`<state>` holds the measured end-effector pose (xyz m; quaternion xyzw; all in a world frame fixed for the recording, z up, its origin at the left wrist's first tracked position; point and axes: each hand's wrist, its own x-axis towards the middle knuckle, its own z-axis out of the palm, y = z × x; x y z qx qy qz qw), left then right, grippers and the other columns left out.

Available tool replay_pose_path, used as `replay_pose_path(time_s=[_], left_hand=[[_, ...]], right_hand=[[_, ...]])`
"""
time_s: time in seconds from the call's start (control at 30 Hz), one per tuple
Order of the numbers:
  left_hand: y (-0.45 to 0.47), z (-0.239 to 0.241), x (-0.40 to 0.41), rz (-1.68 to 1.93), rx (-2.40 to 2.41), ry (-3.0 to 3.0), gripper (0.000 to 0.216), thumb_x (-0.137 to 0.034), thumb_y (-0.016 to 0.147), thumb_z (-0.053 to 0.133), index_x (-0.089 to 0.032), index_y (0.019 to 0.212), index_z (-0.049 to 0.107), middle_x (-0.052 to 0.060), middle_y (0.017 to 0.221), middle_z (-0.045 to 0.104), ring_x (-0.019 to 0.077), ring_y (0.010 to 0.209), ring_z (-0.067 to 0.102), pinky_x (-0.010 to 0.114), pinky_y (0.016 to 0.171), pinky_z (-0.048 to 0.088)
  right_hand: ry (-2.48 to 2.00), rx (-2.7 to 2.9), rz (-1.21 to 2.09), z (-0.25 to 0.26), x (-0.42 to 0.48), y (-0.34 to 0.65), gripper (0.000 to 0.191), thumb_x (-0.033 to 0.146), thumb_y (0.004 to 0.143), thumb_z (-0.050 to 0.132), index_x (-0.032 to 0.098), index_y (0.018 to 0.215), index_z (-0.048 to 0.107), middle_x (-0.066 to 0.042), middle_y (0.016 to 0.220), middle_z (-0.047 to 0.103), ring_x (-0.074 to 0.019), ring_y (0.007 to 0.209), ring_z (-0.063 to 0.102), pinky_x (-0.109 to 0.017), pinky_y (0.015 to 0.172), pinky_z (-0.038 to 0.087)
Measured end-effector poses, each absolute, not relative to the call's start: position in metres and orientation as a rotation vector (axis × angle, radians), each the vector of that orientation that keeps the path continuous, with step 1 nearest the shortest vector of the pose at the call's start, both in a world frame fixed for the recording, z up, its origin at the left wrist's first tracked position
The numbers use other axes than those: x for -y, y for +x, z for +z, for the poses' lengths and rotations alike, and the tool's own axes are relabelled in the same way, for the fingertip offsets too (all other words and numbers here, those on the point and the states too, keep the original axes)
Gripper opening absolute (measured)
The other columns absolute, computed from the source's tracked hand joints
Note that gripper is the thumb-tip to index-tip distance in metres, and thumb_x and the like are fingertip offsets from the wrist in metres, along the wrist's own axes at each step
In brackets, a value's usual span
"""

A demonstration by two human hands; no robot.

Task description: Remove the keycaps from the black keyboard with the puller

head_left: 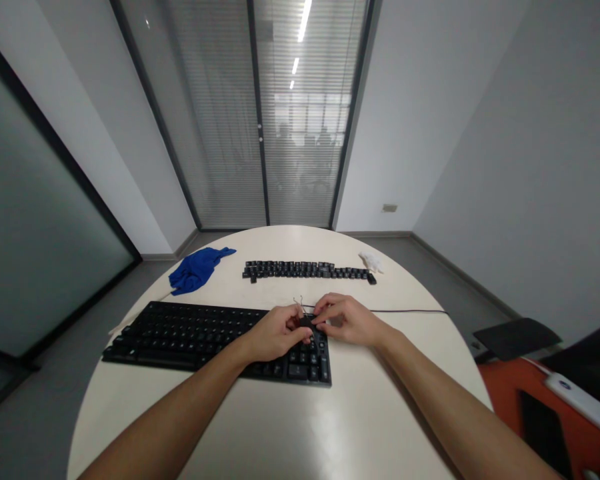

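A full-size black keyboard [195, 333] lies on the round table, and both of my hands are over its right end. My left hand [280, 331] is closed around what looks like a wire keycap puller [301, 304], whose thin bent wires stick up past the fingers. A small dark piece [306, 322] shows between the two hands; whether it is a keycap or the puller's handle cannot be told. Meeting the left fingertips from the right, my right hand [347, 319] has thumb and fingers pinched together, their contents hidden.
Loose black keycaps [300, 269] stand in rows beyond the keyboard. A blue cloth [195, 270] lies at the far left, a crumpled white item [373, 261] at the far right. A black cable [410, 311] crosses the table [265, 433]. An orange chair [510, 387] stands at right.
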<state>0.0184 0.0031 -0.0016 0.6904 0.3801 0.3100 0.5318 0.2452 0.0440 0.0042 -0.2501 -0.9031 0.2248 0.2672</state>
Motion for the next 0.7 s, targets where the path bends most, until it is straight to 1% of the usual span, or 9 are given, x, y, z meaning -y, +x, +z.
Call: replay_pose_path(time_s=[0.13,0.3,0.47,0.6,0.7], left_hand=[[0.019,-0.002,-0.004,0.759,-0.901,1.611,0.02,-0.032,0.083,0.065,-0.017,0.083,0.051,0.005,0.075,0.071,0.0188,0.073,0.07,0.027,0.066,0.051],[0.019,-0.004,-0.006,0.793,-0.925,1.52,0.025,-0.035,0.082,0.068,-0.017,0.082,0.05,0.006,0.075,0.074,0.018,0.072,0.071,0.026,0.066,0.052],[0.02,-0.001,-0.008,0.824,-0.96,1.459,0.033,-0.042,0.08,0.071,-0.015,0.085,0.053,0.008,0.076,0.074,0.0176,0.073,0.072,0.026,0.066,0.054],[0.019,0.001,-0.013,0.932,-1.011,1.352,0.039,-0.047,0.078,0.073,-0.015,0.086,0.053,0.005,0.075,0.071,0.0176,0.074,0.073,0.023,0.063,0.056],[0.018,0.001,-0.016,1.023,-1.047,1.267,0.042,-0.048,0.075,0.075,-0.015,0.086,0.052,0.002,0.076,0.069,0.018,0.076,0.073,0.022,0.06,0.056]], right_hand=[[-0.662,2.442,0.603,0.004,-0.045,0.245,0.021,0.015,0.08,0.067,0.023,0.096,0.078,-0.006,0.098,0.07,-0.0177,0.087,0.065,-0.032,0.08,0.054],[-0.673,2.439,0.623,0.004,-0.044,0.245,0.021,0.016,0.08,0.066,0.023,0.096,0.078,-0.006,0.097,0.07,-0.0173,0.085,0.065,-0.03,0.075,0.054],[-0.68,2.441,0.622,0.003,-0.045,0.245,0.019,0.016,0.081,0.066,0.023,0.095,0.078,-0.006,0.099,0.07,-0.0174,0.086,0.065,-0.031,0.08,0.054],[-0.676,2.425,0.622,0.003,-0.045,0.246,0.021,0.014,0.082,0.064,0.022,0.097,0.076,-0.006,0.099,0.07,-0.0181,0.089,0.065,-0.032,0.082,0.053],[-0.651,2.4,0.638,0.005,-0.043,0.244,0.024,0.016,0.082,0.065,0.02,0.104,0.073,-0.007,0.099,0.071,-0.0195,0.092,0.064,-0.034,0.085,0.052]])
